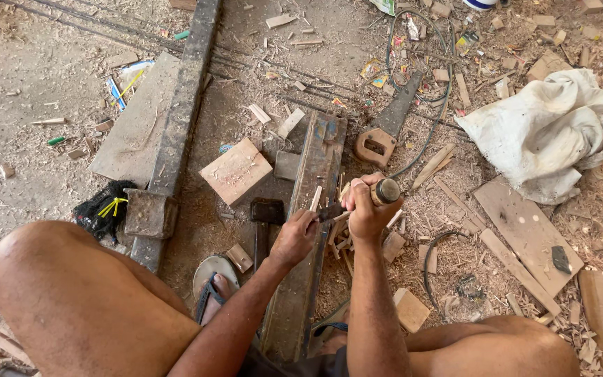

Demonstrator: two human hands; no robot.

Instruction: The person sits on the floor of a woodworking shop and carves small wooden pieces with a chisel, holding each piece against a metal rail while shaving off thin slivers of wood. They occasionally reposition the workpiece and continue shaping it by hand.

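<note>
My right hand [364, 209] grips the round wooden handle of a chopping knife [384, 191], whose dark blade [329, 211] points left. My left hand [293, 237] pinches a thin pale wood stick [315, 199], held upright on a long dark metal beam [308, 244] that runs between my knees. The blade rests against the stick just above my left fingers. Pale chips lie around the beam below my hands.
A hammer [265, 222] lies left of the beam, beside a square wood block [235, 170]. A handsaw [385, 129] and a black cable lie behind. A white cloth [542, 132] is at right, planks [525, 234] beside it. My sandalled foot [212, 286] rests by the beam.
</note>
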